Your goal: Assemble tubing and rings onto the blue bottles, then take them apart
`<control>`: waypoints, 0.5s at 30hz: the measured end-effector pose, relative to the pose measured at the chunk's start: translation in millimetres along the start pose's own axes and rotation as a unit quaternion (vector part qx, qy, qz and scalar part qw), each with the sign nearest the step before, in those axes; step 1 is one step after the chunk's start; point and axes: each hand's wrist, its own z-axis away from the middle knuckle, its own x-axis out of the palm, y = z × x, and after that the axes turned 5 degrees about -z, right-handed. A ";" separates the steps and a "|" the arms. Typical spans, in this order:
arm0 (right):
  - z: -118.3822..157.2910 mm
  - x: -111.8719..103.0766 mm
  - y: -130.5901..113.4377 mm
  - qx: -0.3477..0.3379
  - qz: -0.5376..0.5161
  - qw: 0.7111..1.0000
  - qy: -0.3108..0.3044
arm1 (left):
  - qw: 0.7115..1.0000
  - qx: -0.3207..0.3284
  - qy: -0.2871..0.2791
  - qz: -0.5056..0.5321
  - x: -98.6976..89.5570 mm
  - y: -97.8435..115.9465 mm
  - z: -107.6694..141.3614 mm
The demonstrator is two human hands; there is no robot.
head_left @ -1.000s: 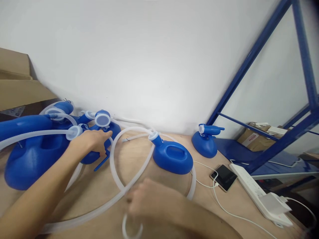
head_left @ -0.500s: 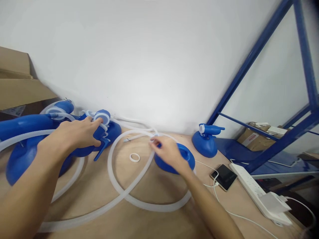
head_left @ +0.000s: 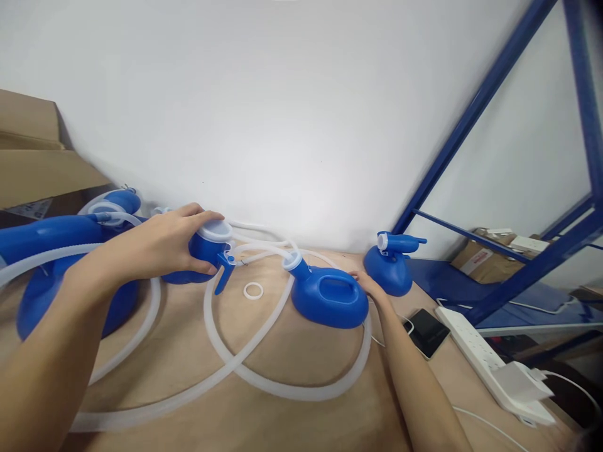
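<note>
My left hand (head_left: 181,242) grips a blue cup-shaped urinal head (head_left: 207,248) with a white rim, fingers over the top and thumb below. A small blue lever (head_left: 226,270) hangs from its side. At centre a blue urinal bottle (head_left: 330,311) with a moulded handle lies on the table, its white-collared neck (head_left: 292,260) pointing up and left. My right hand (head_left: 370,285) is closed around the bottle's right end, with some fingers hidden behind it. A long translucent hose (head_left: 301,392) loops in front of the bottle.
A white ring (head_left: 253,290) lies on the table. Another blue bottle (head_left: 389,273) stands by the wall, more blue bottles (head_left: 38,307) on the left. To the right are a phone (head_left: 428,334), a power strip (head_left: 475,351) and a blue metal rack (head_left: 471,119). A cardboard box (head_left: 42,163) sits at far left.
My right hand has moved from the bottle's neck to its right end. My left hand has shifted right with the cup-shaped head, which is now nearer the bottle.
</note>
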 end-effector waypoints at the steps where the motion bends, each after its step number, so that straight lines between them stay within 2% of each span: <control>1: -0.7 -1.7 0.8 -0.004 -0.014 1.000 0.009 | 1.000 0.003 0.015 0.014 -1.8 2.4 0.3; 5: -5.7 -26.6 -11.4 -0.035 -0.072 0.994 0.076 | 0.993 -0.062 0.080 0.066 -11.0 14.4 0.1; 7: -1.9 -45.3 -27.0 -0.068 -0.101 0.986 0.112 | 0.981 -0.087 0.107 0.137 -13.0 20.1 -1.1; 8: 3.2 -54.5 -36.6 -0.092 -0.115 0.980 0.133 | 0.971 -0.078 0.120 0.193 -12.6 22.6 -2.1; 9: 10.7 -63.0 -47.1 -0.123 -0.130 0.971 0.157 | 0.956 -0.059 0.130 0.256 -10.9 24.7 -3.4; 11: 31.7 -76.6 -68.9 -0.208 -0.172 0.935 0.232 | 0.912 -0.012 0.136 0.386 -4.3 28.1 -7.0; 15: 82.3 -90.3 -104.2 -0.294 -0.214 0.839 0.406 | 0.796 0.024 0.109 0.595 16.9 33.0 -18.1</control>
